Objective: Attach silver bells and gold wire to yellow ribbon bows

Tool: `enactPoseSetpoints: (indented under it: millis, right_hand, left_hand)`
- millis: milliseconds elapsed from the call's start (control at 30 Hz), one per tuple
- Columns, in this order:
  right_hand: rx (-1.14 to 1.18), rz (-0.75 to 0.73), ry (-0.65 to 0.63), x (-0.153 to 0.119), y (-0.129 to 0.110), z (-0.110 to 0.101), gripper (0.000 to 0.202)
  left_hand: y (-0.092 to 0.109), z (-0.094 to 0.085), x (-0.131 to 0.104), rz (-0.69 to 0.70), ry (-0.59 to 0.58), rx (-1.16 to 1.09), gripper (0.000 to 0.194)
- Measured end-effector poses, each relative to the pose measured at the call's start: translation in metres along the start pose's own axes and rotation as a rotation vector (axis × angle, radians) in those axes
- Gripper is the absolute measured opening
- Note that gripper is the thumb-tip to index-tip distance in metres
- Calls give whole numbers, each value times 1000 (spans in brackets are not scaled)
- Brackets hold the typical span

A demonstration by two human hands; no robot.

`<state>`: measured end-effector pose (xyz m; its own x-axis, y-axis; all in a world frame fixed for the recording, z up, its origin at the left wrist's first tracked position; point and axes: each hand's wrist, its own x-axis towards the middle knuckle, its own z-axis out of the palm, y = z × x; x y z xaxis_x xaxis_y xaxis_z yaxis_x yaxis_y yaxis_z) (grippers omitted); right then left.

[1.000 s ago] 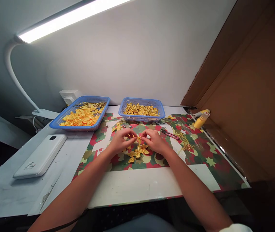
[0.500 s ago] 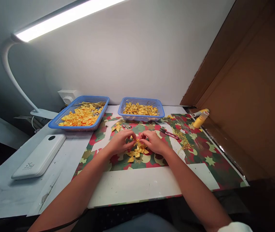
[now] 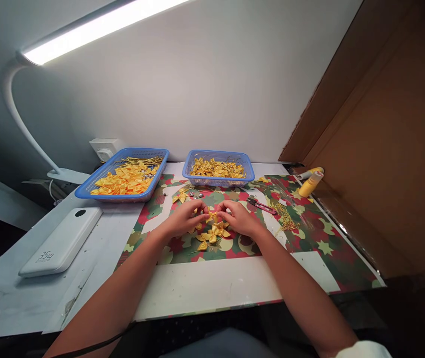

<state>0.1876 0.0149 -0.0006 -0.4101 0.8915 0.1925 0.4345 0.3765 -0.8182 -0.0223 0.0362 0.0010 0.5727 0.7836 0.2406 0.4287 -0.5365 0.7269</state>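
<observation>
My left hand (image 3: 185, 219) and my right hand (image 3: 237, 217) face each other over the patterned sheet, fingertips pinched close together. Between them they hold a small yellow ribbon bow (image 3: 213, 215), partly hidden by my fingers. Just below lie several finished-looking yellow ribbon flowers (image 3: 212, 235) on the sheet. Beyond my left hand rest another yellow ribbon piece (image 3: 179, 196) and a few small silver bells (image 3: 196, 195). To the right of my right hand are dark-bladed thread snips (image 3: 262, 206) and a tangle of gold thread (image 3: 286, 218).
A blue basket (image 3: 85, 191) of yellow bows and gold stems stands back left; a second blue basket (image 3: 218, 182) sits behind my hands. A white power bank (image 3: 61, 241) lies left. A yellow thread spool (image 3: 310, 185) stands right, beside a cardboard wall (image 3: 384, 149). A lamp (image 3: 29, 124) arches overhead.
Both hands stay almost in place, with slight finger shifts around the bow. The bow sits a little higher, farther from the flowers below.
</observation>
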Motion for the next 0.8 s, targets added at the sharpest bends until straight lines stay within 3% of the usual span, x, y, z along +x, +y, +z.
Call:
enactPoseSetpoints:
  millis: [467,800]
  right_hand:
    - [113,62,-32,-2,-5,3,8]
    - [315,96,-48,0,2,7,14]
  left_hand:
    - [5,-2,0,-50,36,-86,21]
    - [3,-6,1,-28,71,-53,22]
